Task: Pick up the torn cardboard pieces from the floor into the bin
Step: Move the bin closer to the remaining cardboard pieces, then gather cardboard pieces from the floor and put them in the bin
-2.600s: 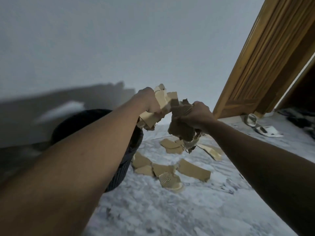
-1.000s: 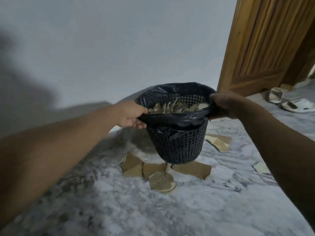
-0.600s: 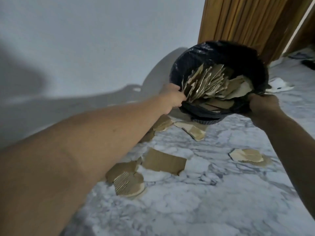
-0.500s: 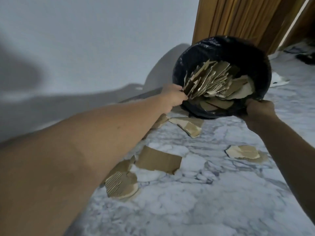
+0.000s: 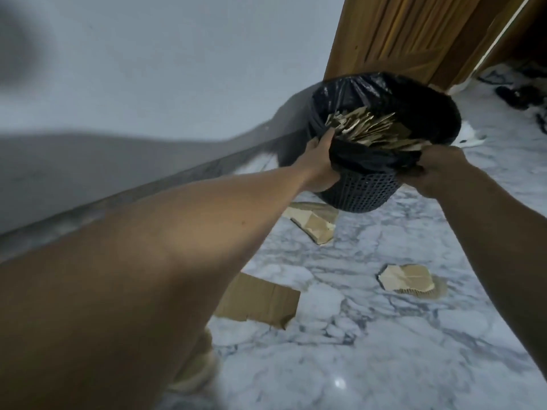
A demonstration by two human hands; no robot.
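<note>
A dark mesh bin (image 5: 364,189) lined with a black bag hangs above the marble floor, tipped slightly toward me. Torn cardboard pieces (image 5: 373,128) fill it near the rim. My left hand (image 5: 318,161) grips the bin's left rim and my right hand (image 5: 435,170) grips its near right rim. Loose cardboard lies on the floor: one piece (image 5: 313,224) under the bin, a flat brown piece (image 5: 260,300) beside my left forearm, a crumpled piece (image 5: 410,281) to the right. Another scrap (image 5: 195,371) peeks out below my left arm.
A grey wall (image 5: 177,69) runs along the left. A wooden door (image 5: 414,34) stands behind the bin. Dark items and footwear (image 5: 524,96) lie at the far right by the doorway, and a white slipper (image 5: 470,136) shows beside the bin.
Both hands dropped their cardboard into the bin, then lifted the bin by its rim. Since half a second ago the bin has tipped back more upright and come lower.
</note>
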